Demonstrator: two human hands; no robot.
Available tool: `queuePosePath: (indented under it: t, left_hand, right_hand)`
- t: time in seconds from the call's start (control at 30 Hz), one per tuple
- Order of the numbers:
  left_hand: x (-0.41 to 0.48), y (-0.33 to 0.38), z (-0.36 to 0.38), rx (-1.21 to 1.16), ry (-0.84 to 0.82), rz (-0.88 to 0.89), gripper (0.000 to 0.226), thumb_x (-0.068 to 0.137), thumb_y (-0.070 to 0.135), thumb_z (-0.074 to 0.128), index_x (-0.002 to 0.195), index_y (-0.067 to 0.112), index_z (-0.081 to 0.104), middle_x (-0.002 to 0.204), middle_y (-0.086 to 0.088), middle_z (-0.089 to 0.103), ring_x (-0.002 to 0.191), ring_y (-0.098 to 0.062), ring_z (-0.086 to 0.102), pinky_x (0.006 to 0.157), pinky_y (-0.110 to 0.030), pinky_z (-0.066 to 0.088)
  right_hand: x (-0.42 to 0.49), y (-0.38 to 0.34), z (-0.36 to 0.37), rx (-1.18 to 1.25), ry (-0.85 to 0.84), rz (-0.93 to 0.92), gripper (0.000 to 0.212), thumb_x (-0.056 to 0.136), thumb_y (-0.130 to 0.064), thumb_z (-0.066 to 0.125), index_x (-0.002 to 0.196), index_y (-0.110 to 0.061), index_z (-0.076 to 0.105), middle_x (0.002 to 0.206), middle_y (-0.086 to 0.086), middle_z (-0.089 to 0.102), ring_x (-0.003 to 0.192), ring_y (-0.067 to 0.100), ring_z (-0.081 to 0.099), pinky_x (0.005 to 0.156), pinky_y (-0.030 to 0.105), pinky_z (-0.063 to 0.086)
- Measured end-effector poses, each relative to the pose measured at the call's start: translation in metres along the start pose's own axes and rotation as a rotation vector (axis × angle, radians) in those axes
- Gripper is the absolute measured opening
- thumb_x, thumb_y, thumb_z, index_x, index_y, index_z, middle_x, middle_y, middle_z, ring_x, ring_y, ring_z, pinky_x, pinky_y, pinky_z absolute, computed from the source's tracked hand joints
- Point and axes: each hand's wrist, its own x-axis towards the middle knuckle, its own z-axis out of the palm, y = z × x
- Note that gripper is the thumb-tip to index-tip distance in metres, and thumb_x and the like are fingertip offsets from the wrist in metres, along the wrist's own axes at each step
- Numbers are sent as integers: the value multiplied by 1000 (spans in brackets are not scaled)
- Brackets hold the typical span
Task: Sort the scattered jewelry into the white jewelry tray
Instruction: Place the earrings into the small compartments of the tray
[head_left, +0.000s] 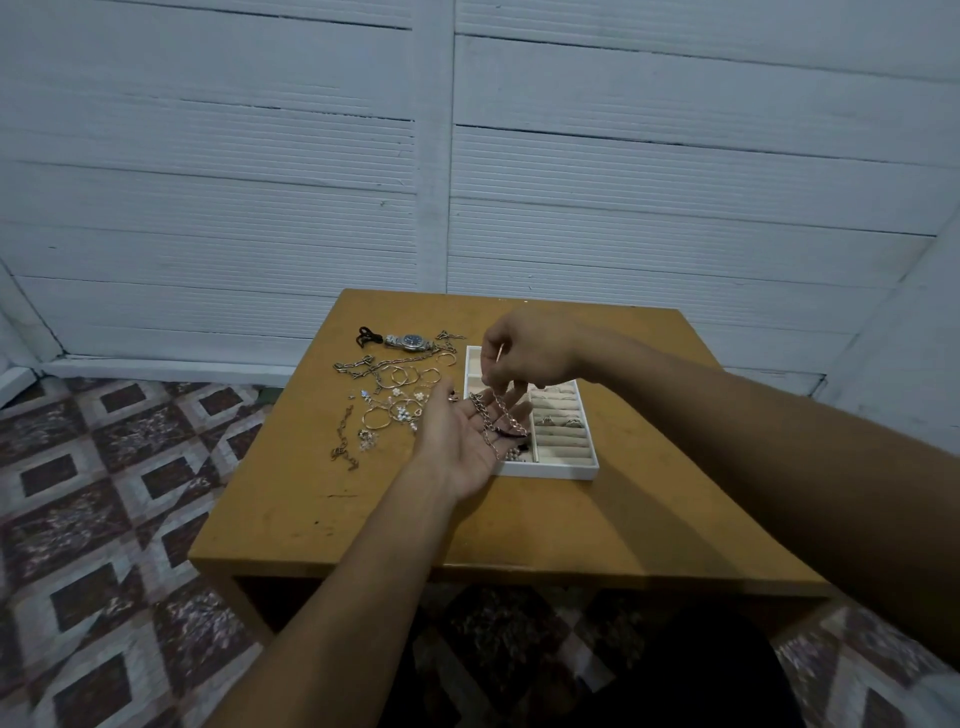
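Observation:
My left hand (464, 441) lies palm up over the left side of the white jewelry tray (550, 472), with a silver chain (493, 415) draped across its palm and fingers. Just above it, my right hand (524, 353) pinches the upper end of that chain between its fingertips. The tray's right side has padded ring rolls (561, 431) holding several rings. To the left of the tray, scattered jewelry (395, 400) covers the table: hoops, chains, small earrings and a silver wristwatch (410, 341).
The tray and jewelry sit on a small orange-brown wooden table (395, 519). A black hair claw (368, 335) lies at the back left beside the watch. White panelled walls stand behind, and patterned floor tiles (104, 493) spread to the left.

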Motion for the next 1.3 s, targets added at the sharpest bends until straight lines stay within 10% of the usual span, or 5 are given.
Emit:
queuePosePath:
  t: [0.43, 1.07, 1.3]
  left_hand:
    - [1, 5, -13, 57, 42, -33, 63, 99, 52, 31, 122, -2, 56, 103, -21, 71, 89, -32, 71, 74, -42, 54]
    - [8, 21, -17, 93, 131, -63, 61, 99, 50, 36, 122, -4, 52, 110, -22, 64, 97, -31, 64, 99, -42, 48]
    - [10, 22, -21, 126, 103, -70, 61, 98, 52, 36, 118, -2, 56, 102, -20, 67, 101, -32, 61, 87, -37, 52]
  right_hand:
    - [27, -4, 28, -121, -17, 5, 12, 84, -14, 69, 94, -12, 75, 96, 5, 73, 83, 14, 61, 79, 30, 50]
    - [32, 19, 36, 108, 55, 141, 10, 85, -9, 65, 87, -8, 74, 85, 9, 72, 67, 18, 64, 54, 25, 50]
    - [31, 26, 53, 222, 66, 172, 8, 85, -10, 65, 80, -11, 71, 90, 12, 73, 66, 16, 57, 53, 24, 47]
